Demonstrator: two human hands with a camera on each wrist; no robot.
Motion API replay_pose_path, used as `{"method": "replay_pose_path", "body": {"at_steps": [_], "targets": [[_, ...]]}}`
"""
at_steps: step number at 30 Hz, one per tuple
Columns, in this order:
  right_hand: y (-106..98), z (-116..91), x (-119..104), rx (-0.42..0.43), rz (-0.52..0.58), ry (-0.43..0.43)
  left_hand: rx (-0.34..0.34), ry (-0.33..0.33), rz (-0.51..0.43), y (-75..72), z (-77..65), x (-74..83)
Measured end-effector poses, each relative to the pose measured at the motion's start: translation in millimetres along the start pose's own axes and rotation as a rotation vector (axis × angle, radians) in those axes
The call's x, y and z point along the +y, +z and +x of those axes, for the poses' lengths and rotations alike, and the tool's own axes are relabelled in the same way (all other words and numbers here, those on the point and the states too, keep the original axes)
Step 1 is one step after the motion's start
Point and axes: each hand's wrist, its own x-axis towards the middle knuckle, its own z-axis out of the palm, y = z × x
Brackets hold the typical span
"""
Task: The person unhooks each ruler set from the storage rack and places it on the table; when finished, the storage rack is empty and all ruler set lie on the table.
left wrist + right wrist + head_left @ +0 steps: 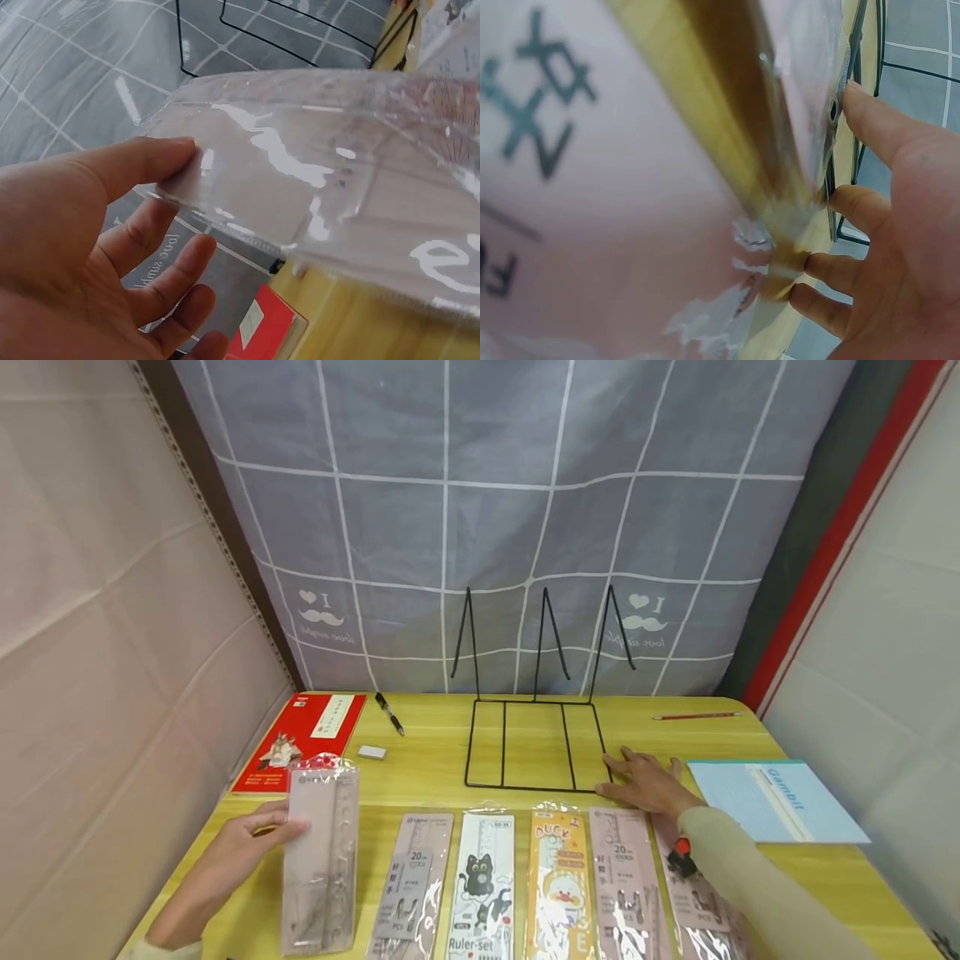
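Observation:
My left hand [236, 864] pinches the edge of a clear-wrapped ruler set [315, 860] between thumb and fingers, at the left. In the left wrist view the thumb lies on the glossy plastic sleeve [255, 165], the other fingers loosely bent below it. My right hand [647, 782] is spread low over the table, fingertips at the near right corner of a black wire rack [540, 789]. Under the right wrist lies a pink ruler set [693, 893], partly hidden by the sleeve. In the right wrist view the fingers [862, 210] appear apart, gripping nothing visible.
More ruler sets lie in a row along the front: a pink one [412, 877], a black-cat one [480, 881], a yellow duck one [558, 868] and another pink one [621, 877]. Around them are a red notebook [311, 735], pen [389, 714], eraser [372, 752], pencil [697, 717] and blue notebook [817, 802].

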Motion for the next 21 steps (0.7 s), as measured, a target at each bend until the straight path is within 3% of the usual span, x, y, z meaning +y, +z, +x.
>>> {"method": "replay_pose_path", "body": {"at_steps": [7, 10, 13, 21], "targets": [[1.2, -1.1, 0.1, 0.001, 0.001, 0.004, 0.189, 0.376, 0.221, 24.7, 17.1, -26.1], [0.8, -1.3, -0.9, -0.002, -0.005, 0.004, 0.253, 0.474, 0.286, 35.4, 24.2, -36.8], [-0.4, -0.8, -2.8, -0.009, -0.012, 0.003, 0.251, 0.474, 0.329, 41.4, 28.8, -43.0], [-2.4, 3.8, -4.0, -0.004, -0.011, -0.006, 0.212, 0.381, 0.450, 46.4, 33.1, -43.6]]}}
